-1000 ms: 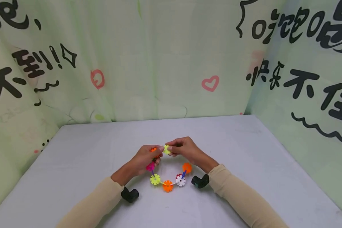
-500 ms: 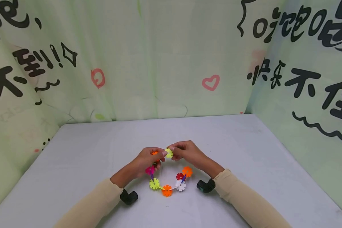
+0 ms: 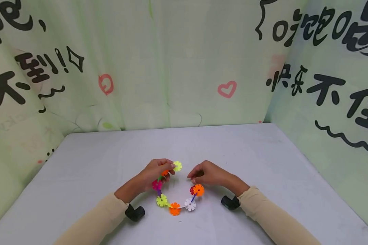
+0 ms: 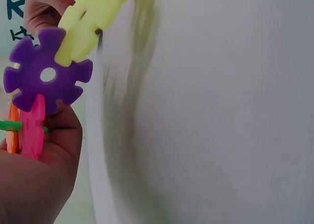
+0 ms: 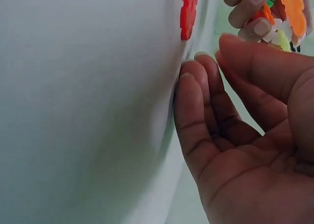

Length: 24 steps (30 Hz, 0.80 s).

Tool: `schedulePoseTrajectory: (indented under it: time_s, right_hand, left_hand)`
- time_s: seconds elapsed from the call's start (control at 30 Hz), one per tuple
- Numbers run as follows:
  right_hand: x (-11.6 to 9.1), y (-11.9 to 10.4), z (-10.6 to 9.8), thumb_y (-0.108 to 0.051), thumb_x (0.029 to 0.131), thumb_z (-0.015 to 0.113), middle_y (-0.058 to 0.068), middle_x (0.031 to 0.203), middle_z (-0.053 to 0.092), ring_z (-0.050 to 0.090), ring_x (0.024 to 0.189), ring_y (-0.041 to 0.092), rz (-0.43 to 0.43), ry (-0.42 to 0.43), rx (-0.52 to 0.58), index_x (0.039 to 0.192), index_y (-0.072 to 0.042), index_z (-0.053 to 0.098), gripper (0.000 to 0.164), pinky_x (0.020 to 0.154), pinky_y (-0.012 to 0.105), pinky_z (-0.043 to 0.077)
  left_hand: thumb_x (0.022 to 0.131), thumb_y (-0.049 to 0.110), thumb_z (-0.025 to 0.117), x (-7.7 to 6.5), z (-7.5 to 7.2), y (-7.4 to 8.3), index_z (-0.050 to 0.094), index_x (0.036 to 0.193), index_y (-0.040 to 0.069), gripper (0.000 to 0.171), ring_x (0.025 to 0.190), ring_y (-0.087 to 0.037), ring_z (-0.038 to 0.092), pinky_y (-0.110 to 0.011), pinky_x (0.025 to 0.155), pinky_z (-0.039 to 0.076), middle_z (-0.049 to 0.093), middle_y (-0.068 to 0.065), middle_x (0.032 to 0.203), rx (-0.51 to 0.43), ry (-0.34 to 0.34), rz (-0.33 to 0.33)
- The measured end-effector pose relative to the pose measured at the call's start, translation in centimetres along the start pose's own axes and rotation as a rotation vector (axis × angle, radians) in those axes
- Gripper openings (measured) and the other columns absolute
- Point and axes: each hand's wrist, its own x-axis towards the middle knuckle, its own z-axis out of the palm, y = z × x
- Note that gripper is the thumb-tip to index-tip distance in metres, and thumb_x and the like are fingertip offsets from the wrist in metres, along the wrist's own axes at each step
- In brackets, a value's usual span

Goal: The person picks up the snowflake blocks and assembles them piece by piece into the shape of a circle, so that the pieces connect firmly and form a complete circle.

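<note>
A chain of slotted plastic snowflake discs in mixed colours curves across the table in the head view, an orange disc (image 3: 174, 209) at its lowest bend. My left hand (image 3: 155, 173) grips the chain's upper left end, where a yellow disc (image 3: 177, 166) sticks out past the thumb. Below that hand a magenta disc (image 3: 157, 185) shows; a purple disc (image 4: 27, 69) is large in the left wrist view. My right hand (image 3: 211, 174) is apart from the chain, fingers loosely bent around nothing. Nearest to it is the orange disc (image 3: 198, 190) at the chain's other end, beside a red one.
A white-covered table (image 3: 110, 153) lies beneath both hands. Printed curtains (image 3: 190, 61) hang behind it and at both sides. Black wrist-worn devices (image 3: 135, 213) sit below both wrists.
The right hand has let go of the yellow disc and moved right and down. The left hand still holds the chain, which has shifted slightly left and toward me.
</note>
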Motion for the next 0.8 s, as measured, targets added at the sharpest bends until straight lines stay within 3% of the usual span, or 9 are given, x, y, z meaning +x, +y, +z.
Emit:
schedulePoseTrajectory:
  time_s: [0.27,0.6,0.8]
  right_hand:
    - [-0.5,0.1,-0.1,0.01,0.086,0.063,-0.003,0.097,0.069,0.061,0.083,0.01,-0.066,-0.081,-0.064,0.105,-0.004,0.073,0.026,0.078,0.025,0.051]
    - [-1.1,-0.7,0.4,0.017,0.081,0.059,-0.004,0.097,0.061,0.056,0.08,0.013,-0.062,-0.111,-0.147,0.106,-0.006,0.073,0.037,0.073,0.025,0.05]
    - [-1.1,-1.2,0.4,0.017,0.079,0.062,-0.005,0.09,0.056,0.052,0.076,0.011,-0.085,-0.133,-0.22,0.095,-0.011,0.072,0.033,0.07,0.024,0.048]
  left_hand:
    - [0.097,0.017,0.052,-0.4,-0.1,0.1,0.06,0.111,-0.002,0.025,0.06,-0.016,0.052,-0.025,0.058,0.046,0.063,-0.013,0.091,-0.048,-0.034,0.005]
    - [0.096,0.015,0.047,-0.6,0.0,-0.1,0.06,0.112,-0.004,0.028,0.055,-0.014,0.048,-0.023,0.053,0.042,0.064,-0.015,0.093,-0.071,-0.077,0.009]
    - [0.095,0.018,0.048,-0.4,0.2,0.1,0.059,0.114,-0.003,0.03,0.055,-0.014,0.048,-0.022,0.052,0.039,0.065,-0.012,0.092,-0.041,-0.072,0.008]
